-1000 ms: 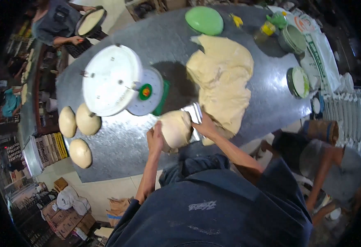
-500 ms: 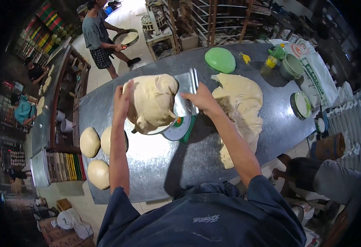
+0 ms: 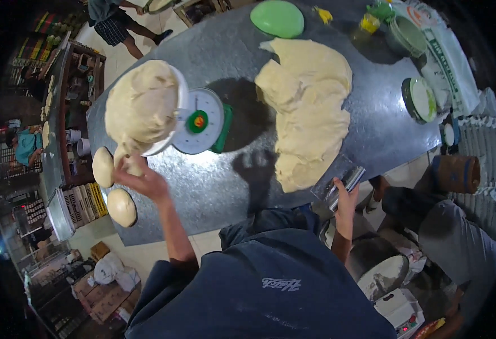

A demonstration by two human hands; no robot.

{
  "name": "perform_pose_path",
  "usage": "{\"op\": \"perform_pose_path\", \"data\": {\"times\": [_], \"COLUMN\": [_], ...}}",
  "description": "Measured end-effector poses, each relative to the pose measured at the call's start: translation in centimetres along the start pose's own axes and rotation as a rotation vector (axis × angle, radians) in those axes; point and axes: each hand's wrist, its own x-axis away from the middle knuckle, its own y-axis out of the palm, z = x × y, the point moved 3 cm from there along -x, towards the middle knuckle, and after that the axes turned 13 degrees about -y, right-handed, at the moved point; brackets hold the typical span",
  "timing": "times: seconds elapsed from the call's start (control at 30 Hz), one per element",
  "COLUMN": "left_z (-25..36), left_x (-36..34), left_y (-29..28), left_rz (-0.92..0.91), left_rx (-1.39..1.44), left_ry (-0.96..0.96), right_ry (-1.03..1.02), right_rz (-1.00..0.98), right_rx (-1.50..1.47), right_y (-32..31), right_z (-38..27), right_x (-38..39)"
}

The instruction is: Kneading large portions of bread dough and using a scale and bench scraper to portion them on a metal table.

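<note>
One scale (image 3: 217,121), one slab (image 3: 310,113), three balls (image 3: 122,207) by the worktop's (image 3: 214,189) left edge, and one big lump (image 3: 143,101), pale, creased, sags over the pan (image 3: 182,96)! The left hand (image 3: 146,182), half-curled, sits at its drooping end, pinching or free I can't tell; the right hand (image 3: 346,200) clutches one scraper (image 3: 338,175) at the near edge.

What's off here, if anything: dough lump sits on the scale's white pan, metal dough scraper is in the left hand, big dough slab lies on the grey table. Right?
Wrong hand: the head view shows the metal dough scraper in the right hand. The dough lump sits on the white pan, and the big dough slab lies on the grey table.
</note>
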Motion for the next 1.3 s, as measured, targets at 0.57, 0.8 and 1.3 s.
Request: {"op": "perform_pose_path", "data": {"times": [0.57, 0.8, 1.3], "left_z": [-1.4, -4.2, 10.2], "left_x": [29.3, 26.8, 4.7], "left_y": [6.3, 4.4, 5.6], "left_rz": [-1.172, -1.112, -1.028], "left_rx": [-0.154, -0.114, 0.337], "left_ry": [-0.604, -0.583, -0.087], "right_ry": [-0.64, -0.537, -0.337], "right_rz": [-1.13, -0.906, -0.886], "right_rx": [0.956, 0.977, 0.934], "right_y": [8.2, 12.0, 6.9], "right_z": [1.1, 6.7, -3.3], "right_x": [1.2, 4.4, 0.5]}}
